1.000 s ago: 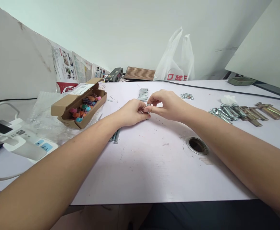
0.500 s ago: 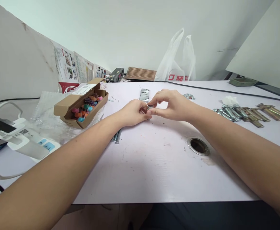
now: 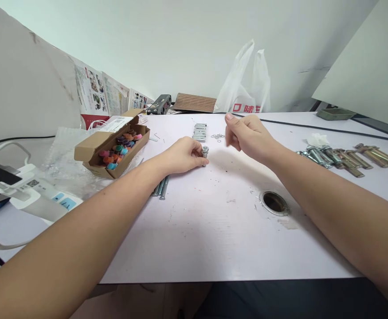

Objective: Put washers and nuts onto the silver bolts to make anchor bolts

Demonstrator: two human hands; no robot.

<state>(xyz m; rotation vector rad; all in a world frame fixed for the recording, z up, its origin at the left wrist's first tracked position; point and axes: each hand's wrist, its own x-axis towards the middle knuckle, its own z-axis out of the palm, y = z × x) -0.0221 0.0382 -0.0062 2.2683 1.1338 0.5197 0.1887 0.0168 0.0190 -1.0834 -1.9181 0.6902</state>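
Observation:
My left hand (image 3: 185, 157) is closed around a short silver expansion bolt (image 3: 205, 152) that stands upright on the table, its collar showing above my fingertips. To the right, my right hand (image 3: 247, 135) is lifted off the bolt, fingers loosely curled and thumb raised apart from them, with nothing visible in it. Small thin washers (image 3: 218, 136) lie between the two hands. Behind my left hand sits a row of silver metal sleeves (image 3: 199, 132). Long silver bolts (image 3: 162, 188) lie partly under my left forearm.
An open cardboard box (image 3: 127, 157) of colourful caps stands at left, near bubble wrap (image 3: 67, 150) and a power strip (image 3: 52, 199). Silver and brass-coloured bolts (image 3: 346, 159) lie at right, beyond a round table hole (image 3: 274, 203). A white plastic bag (image 3: 243, 91) stands at the back.
My right hand has let go of the bolt and moved up and right, uncovering the washers and hiding the pile of small metal parts behind it. My left hand keeps its hold.

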